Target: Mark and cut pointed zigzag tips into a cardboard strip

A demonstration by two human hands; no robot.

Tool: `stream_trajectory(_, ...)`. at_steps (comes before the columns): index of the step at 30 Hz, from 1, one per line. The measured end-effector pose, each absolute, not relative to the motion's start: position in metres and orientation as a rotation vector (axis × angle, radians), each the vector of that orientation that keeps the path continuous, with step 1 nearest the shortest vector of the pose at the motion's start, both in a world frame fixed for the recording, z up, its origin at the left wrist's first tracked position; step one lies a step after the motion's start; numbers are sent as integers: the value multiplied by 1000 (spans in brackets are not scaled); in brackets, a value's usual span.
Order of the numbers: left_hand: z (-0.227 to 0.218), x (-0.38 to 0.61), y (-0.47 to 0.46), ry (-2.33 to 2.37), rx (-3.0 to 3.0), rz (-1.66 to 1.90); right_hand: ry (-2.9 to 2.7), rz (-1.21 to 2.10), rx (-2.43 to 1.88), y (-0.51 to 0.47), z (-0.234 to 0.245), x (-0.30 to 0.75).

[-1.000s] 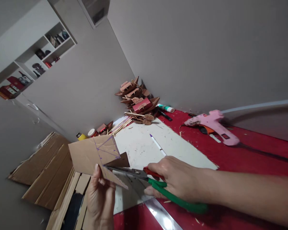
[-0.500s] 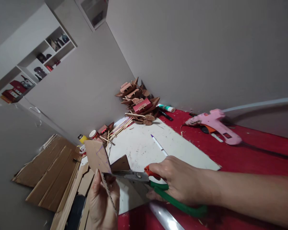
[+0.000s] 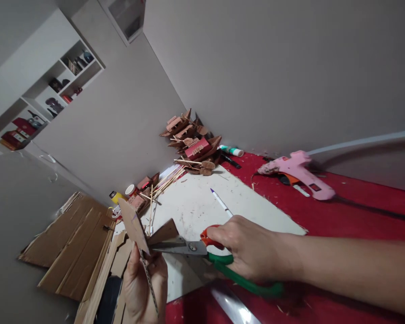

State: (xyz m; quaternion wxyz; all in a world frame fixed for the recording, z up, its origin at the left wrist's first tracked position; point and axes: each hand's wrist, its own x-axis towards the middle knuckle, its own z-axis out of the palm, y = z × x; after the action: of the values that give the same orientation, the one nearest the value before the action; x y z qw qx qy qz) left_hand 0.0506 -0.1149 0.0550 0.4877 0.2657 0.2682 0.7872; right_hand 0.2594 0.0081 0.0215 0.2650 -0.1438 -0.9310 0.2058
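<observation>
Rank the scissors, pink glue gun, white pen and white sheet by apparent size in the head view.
White sheet: largest
Scissors and pink glue gun: unsure; the scissors look longer but sit nearer the camera, partly covered by the right hand
White pen: smallest

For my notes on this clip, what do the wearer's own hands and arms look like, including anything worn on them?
Left hand and right hand are both bare, without gloves. The right forearm shows no sleeve, watch or bracelet. Part of the left hand is hidden, so a ring there can't be ruled out.
</observation>
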Motion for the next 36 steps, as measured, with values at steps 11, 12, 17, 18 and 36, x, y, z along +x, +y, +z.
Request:
stream_trajectory(11, 50, 46, -114, 526, 623, 1855, -2462, 551, -384, 15, 18, 259)
stream_trajectory(12, 50, 46, -114, 530, 615, 1857, -2461, 566, -389, 15, 18, 259)
stream_trajectory(17, 51, 47, -116, 600, 667, 1846, -2455, 672, -353, 11, 17, 258)
stream_trajectory(18, 51, 47, -117, 611, 686, 1845, -2455, 682, -347, 11, 16, 258)
stream_trajectory(36, 60, 56, -111, 306, 742, 1728, -2432, 741, -325, 11, 17, 259)
